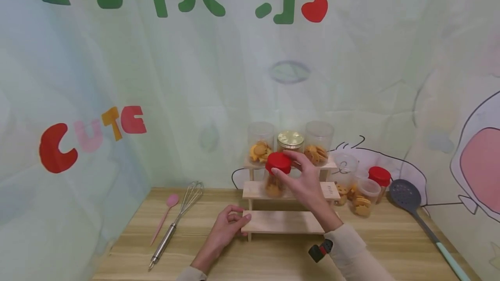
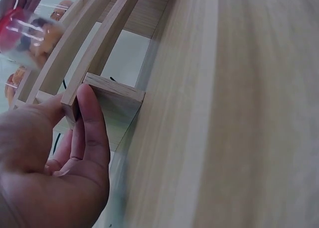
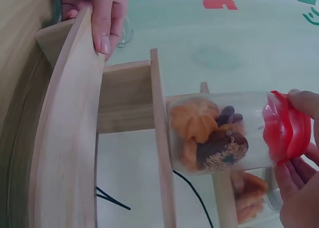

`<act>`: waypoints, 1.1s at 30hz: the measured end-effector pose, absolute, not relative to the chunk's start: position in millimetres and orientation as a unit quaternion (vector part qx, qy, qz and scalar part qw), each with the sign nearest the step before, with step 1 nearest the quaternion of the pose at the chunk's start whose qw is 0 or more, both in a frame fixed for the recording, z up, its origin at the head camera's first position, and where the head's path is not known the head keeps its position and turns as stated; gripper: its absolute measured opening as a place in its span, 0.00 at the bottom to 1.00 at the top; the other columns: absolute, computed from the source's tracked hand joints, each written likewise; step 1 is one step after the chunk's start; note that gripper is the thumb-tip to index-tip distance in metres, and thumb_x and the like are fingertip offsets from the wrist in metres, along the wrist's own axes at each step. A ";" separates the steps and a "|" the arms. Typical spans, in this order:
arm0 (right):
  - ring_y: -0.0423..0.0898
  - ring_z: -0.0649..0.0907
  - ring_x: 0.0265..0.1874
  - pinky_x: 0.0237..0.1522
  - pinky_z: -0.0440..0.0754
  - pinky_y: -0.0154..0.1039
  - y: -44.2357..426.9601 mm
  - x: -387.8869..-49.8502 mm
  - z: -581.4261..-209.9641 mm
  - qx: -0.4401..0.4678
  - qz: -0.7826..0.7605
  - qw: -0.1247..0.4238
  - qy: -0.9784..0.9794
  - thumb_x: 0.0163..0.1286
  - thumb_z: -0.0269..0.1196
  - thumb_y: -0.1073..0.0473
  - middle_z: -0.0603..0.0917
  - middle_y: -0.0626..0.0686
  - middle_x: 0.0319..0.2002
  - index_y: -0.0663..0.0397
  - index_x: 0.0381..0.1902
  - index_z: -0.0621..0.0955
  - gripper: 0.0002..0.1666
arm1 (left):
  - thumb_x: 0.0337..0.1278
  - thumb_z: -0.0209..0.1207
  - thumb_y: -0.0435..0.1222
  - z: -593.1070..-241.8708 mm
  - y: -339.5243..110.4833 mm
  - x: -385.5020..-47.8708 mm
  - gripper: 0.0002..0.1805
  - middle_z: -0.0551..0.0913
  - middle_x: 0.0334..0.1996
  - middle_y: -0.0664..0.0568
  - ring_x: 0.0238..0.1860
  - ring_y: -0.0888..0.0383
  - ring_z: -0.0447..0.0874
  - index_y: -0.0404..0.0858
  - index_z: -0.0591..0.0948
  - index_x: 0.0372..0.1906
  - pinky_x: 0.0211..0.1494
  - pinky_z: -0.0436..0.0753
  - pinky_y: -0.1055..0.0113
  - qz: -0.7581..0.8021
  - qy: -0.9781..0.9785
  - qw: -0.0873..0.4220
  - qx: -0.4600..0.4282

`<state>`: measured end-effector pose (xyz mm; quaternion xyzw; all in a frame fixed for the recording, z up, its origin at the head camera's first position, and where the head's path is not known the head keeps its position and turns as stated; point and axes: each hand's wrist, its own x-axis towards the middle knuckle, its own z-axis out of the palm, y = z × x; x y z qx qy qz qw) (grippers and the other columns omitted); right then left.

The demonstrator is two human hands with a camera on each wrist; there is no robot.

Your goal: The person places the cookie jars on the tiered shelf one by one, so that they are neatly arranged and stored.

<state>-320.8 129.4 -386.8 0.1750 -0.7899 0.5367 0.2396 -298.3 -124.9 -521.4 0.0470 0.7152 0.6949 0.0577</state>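
Observation:
My right hand (image 1: 306, 183) holds a clear jar (image 3: 214, 133) of cookies by its red lid (image 1: 278, 162), thumb and fingers on opposite sides. The jar is upright at the left part of the middle step of a three-step wooden stand (image 1: 287, 222); its base looks to be on or just over the board. With my left hand (image 1: 226, 227) I pinch the left end of the lowest step, thumb above and fingers beneath, as the left wrist view shows. On the top step stand two clear jars of cookies, left (image 1: 260, 142) and right (image 1: 319, 142), and a gold-lidded jar (image 1: 291, 140) between them.
Right of the stand are several cookie jars (image 1: 365, 198), one with a red lid (image 1: 379, 176). A slotted skimmer (image 1: 406, 195) lies at the far right. A whisk (image 1: 172, 229) and a pink spoon (image 1: 166, 216) lie left. A printed curtain (image 1: 203, 77) hangs behind the wooden table (image 1: 129, 246).

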 end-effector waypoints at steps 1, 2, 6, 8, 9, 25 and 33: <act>0.55 0.86 0.63 0.70 0.87 0.57 127.9 -322.7 -387.3 0.175 0.536 0.240 -0.790 0.67 0.80 0.54 0.84 0.55 0.65 0.55 0.69 0.80 0.36 | 0.73 0.69 0.38 -521.6 -124.9 -298.4 0.26 0.84 0.30 0.52 0.29 0.58 0.86 0.28 0.73 0.63 0.37 0.94 0.66 0.696 0.714 0.058 0.048; 0.55 0.86 0.63 0.69 0.87 0.57 126.3 -324.3 -387.8 0.174 0.534 0.241 -0.791 0.67 0.80 0.53 0.84 0.55 0.65 0.55 0.69 0.80 0.36 | 0.73 0.69 0.38 -521.8 -124.8 -298.7 0.26 0.84 0.31 0.52 0.28 0.58 0.86 0.27 0.73 0.63 0.37 0.94 0.66 0.697 0.713 0.059 0.049; 0.55 0.86 0.64 0.69 0.87 0.55 123.2 -327.5 -388.8 0.176 0.524 0.249 -0.795 0.68 0.80 0.53 0.84 0.56 0.65 0.55 0.69 0.80 0.36 | 0.73 0.70 0.39 -522.4 -123.8 -299.3 0.26 0.84 0.31 0.52 0.26 0.58 0.85 0.28 0.73 0.63 0.37 0.94 0.65 0.697 0.712 0.061 0.053; 0.55 0.86 0.64 0.69 0.87 0.55 122.9 -327.9 -389.0 0.180 0.520 0.253 -0.796 0.67 0.80 0.54 0.84 0.56 0.65 0.55 0.69 0.80 0.36 | 0.73 0.70 0.39 -522.5 -123.1 -299.6 0.26 0.83 0.30 0.52 0.25 0.59 0.85 0.28 0.73 0.63 0.37 0.94 0.65 0.697 0.713 0.062 0.054; 0.55 0.86 0.64 0.68 0.88 0.54 122.9 -327.9 -389.1 0.181 0.516 0.254 -0.798 0.67 0.80 0.54 0.84 0.56 0.65 0.55 0.70 0.80 0.36 | 0.73 0.70 0.39 -522.6 -122.9 -299.7 0.26 0.83 0.30 0.53 0.25 0.59 0.85 0.28 0.73 0.63 0.37 0.94 0.65 0.695 0.714 0.061 0.055; 0.56 0.83 0.67 0.72 0.85 0.57 122.8 -321.1 -390.5 0.176 0.504 0.251 -0.808 0.70 0.78 0.51 0.81 0.55 0.69 0.52 0.75 0.75 0.41 | 0.74 0.69 0.39 -522.3 -125.6 -298.0 0.25 0.83 0.30 0.53 0.25 0.58 0.85 0.29 0.74 0.63 0.37 0.94 0.64 0.687 0.723 0.056 0.054; 0.54 0.83 0.68 0.73 0.83 0.51 148.1 -309.6 -399.4 0.153 0.500 0.293 -0.800 0.72 0.76 0.55 0.83 0.57 0.68 0.56 0.73 0.77 0.36 | 0.74 0.69 0.40 -521.5 -126.4 -298.7 0.25 0.84 0.31 0.52 0.25 0.59 0.84 0.29 0.74 0.62 0.37 0.95 0.64 0.685 0.724 0.058 0.055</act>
